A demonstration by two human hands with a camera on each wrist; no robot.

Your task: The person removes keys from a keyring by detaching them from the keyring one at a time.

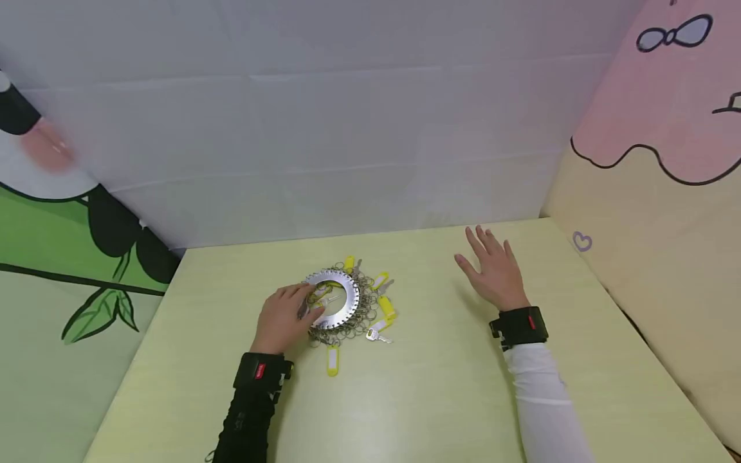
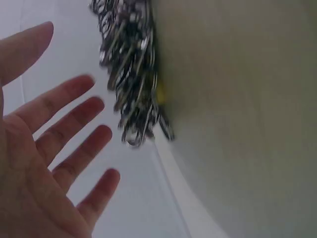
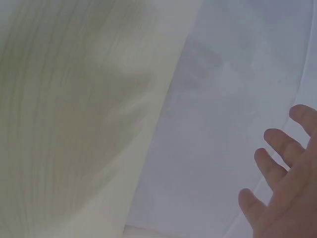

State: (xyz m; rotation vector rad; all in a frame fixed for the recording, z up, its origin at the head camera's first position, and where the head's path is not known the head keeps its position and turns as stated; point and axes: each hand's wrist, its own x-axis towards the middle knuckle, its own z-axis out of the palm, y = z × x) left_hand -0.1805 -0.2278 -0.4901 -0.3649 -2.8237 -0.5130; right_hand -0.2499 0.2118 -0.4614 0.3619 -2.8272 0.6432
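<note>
A silver toothed metal ring (image 1: pixel 352 302) lies on the table, with many small split rings (image 1: pixel 366 307) around its edge. Yellow key tags (image 1: pixel 386 307) and silver keys (image 1: pixel 379 336) fan out from it. Over its left side is my left hand (image 1: pixel 283 318). In the left wrist view the fingers of that hand (image 2: pixel 54 134) are spread and fairly straight, beside blurred split rings (image 2: pixel 131 69); whether they touch cannot be told. My right hand (image 1: pixel 496 273) hovers over the right part of the table, fingers spread, holding nothing. The right wrist view shows its fingertips (image 3: pixel 271 163).
The pale wooden table (image 1: pixel 428 399) meets a light grey backdrop (image 1: pixel 347 148) at its far edge. A pink and cream printed panel (image 1: pixel 648 212) stands on the right, a green and white one (image 1: pixel 69 225) on the left. Another key tag (image 1: pixel 332 361) lies in front.
</note>
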